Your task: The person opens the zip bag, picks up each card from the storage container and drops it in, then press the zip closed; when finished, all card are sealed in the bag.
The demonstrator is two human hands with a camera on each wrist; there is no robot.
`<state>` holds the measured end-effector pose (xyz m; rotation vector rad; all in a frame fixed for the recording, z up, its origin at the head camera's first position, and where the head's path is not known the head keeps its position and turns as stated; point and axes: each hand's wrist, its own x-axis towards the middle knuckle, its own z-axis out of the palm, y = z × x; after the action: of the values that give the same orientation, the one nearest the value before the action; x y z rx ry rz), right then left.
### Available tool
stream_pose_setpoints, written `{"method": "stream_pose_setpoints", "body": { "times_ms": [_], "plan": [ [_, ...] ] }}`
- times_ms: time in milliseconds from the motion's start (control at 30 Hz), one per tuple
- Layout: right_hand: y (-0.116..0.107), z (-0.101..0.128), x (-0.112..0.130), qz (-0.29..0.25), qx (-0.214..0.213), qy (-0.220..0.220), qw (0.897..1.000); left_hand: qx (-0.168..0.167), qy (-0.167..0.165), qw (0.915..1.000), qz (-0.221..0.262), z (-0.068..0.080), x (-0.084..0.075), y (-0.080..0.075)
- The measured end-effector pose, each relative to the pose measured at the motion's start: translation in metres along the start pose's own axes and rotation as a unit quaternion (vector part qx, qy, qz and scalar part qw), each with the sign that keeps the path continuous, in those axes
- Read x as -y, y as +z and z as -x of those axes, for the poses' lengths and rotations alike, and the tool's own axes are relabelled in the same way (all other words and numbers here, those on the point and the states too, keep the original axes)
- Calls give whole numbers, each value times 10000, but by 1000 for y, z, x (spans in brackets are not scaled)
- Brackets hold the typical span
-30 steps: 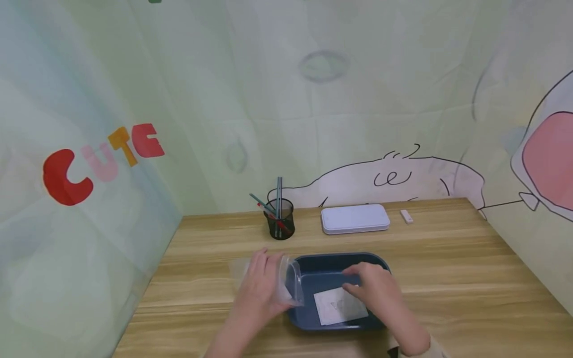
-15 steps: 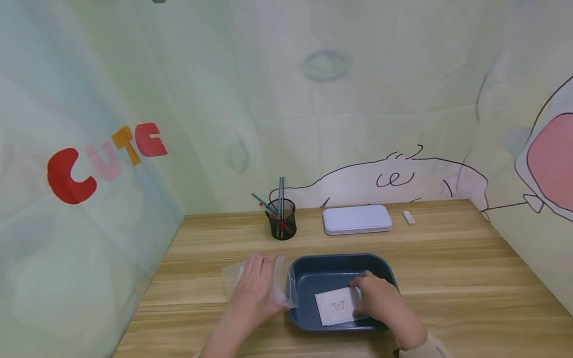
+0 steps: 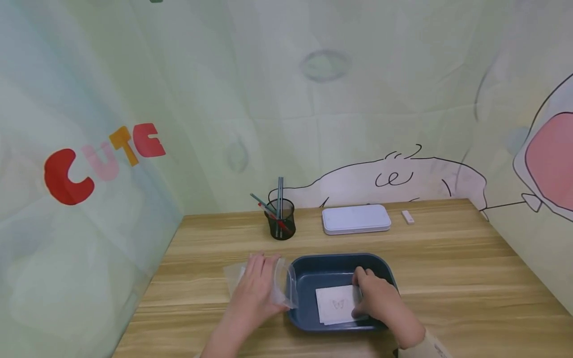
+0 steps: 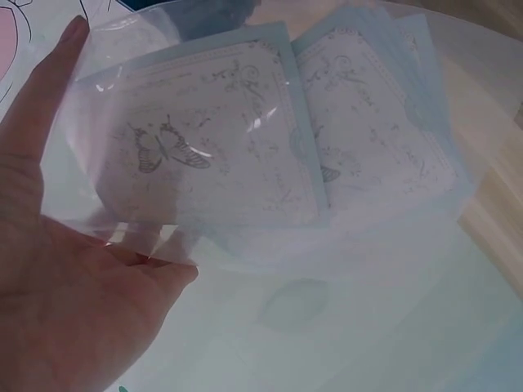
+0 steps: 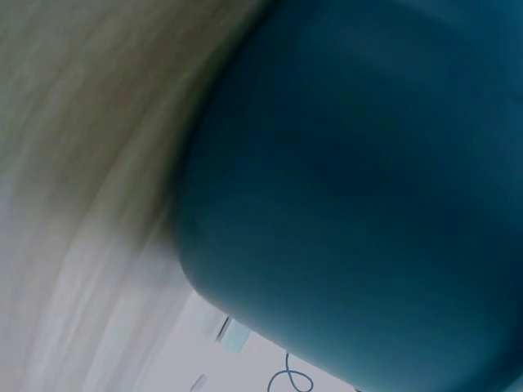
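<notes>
My left hand (image 3: 256, 288) holds a clear plastic bag (image 3: 291, 286) at the tray's left side, its mouth facing the tray. Through the bag's film in the left wrist view show several pale cards (image 4: 204, 139) printed with butterflies, with the thumb and fingers around the bag's mouth. Inside the dark blue tray (image 3: 304, 278) lies a small stack of white butterfly cards (image 3: 333, 304), the lower one peeking out at the bottom edge. My right hand (image 3: 382, 301) grips the stack's right edge, fingertips at its upper corner and thumb at the lower. The right wrist view shows only the tray's outer wall (image 5: 343, 204).
Behind the tray stand a black mesh pen cup (image 3: 281, 226) with pencils, a closed white pencil case (image 3: 356, 219) and a small white eraser (image 3: 408, 217). The wooden table (image 3: 447, 268) backs onto a printed cloth (image 3: 250, 99).
My right hand has come down from above the tray onto the cards' right edge. The top card has turned slightly straighter. My left hand and the bag shifted a little left.
</notes>
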<state>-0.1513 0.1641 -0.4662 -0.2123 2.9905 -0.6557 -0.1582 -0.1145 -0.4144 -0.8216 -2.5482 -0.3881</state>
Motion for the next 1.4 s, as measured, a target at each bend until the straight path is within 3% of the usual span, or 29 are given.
{"method": "stream_pose_setpoints", "body": {
  "times_ms": [267, 700, 1067, 1267, 1400],
  "plan": [
    [1, 1, -2, -71, -217, -41, 9997, -57, 46, 10000, 63, 1, 0, 1],
    [-15, 4, 5, -618, -1139, -7, 9916, 104, -89, 9999, -10, 1, -1, 2],
    [-42, 15, 17, -1147, -2317, -485, 9648, 304, -197, 9993, -33, -1, -3, -1],
    [-52, 19, 23, -1564, -2657, -476, 9501, 264, -130, 9996, -52, -2, -4, 0],
    [-55, 21, 28, -2060, -2665, -369, 9408, 244, -125, 9996, -43, -3, -5, 0]
  ]
}}
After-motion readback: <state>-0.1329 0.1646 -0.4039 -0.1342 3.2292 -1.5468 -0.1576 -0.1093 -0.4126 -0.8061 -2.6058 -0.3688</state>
